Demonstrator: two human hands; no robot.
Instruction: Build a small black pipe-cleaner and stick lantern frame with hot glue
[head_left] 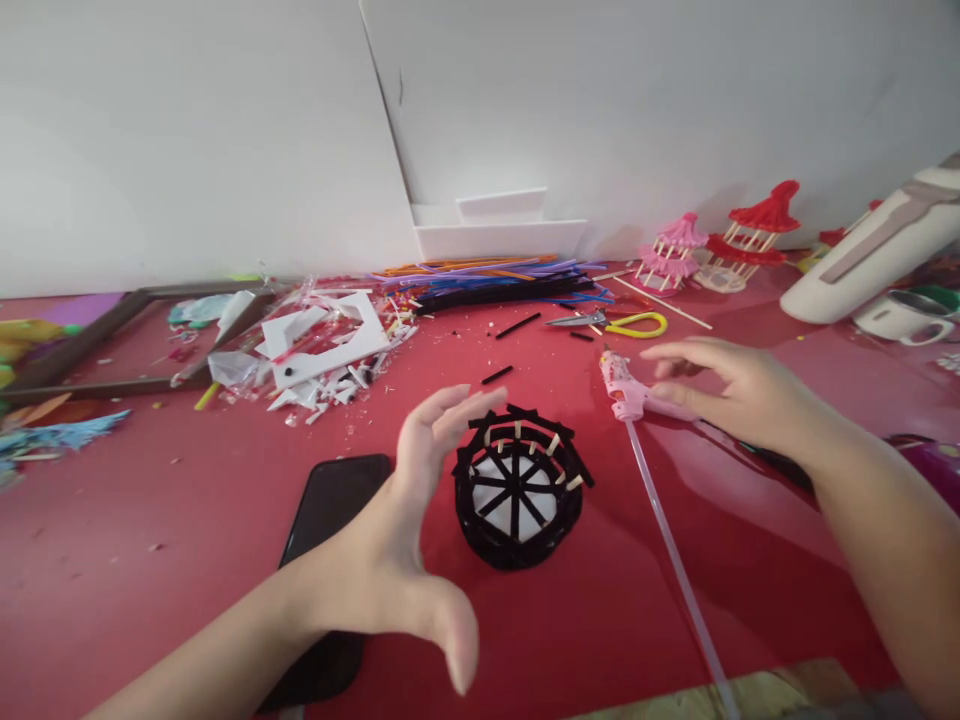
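A round black craft piece (pixel 517 540), made of fuzzy stems with short pale sticks standing around it, rests on the red table. Its bottom is white, crossed by black spokes. To its left, my left hand (pixel 409 530) hovers with thumb and fingers spread wide, apart from the piece and holding nothing. My right hand (pixel 731 395) is over the handle end of a pink glue gun (pixel 626 385), its fingers loosely curved and the thumb separate. A clear glue stick (pixel 675 550) runs from the gun towards the table's front edge.
A black phone (pixel 330 500) lies partly under my left forearm. Yellow-handled scissors (pixel 637 324), a pile of coloured stems (pixel 502 280) and white foam scraps (pixel 337 345) lie further back. Small pink (pixel 671 255) and red (pixel 761 235) stick models stand near a white bottle (pixel 870 245).
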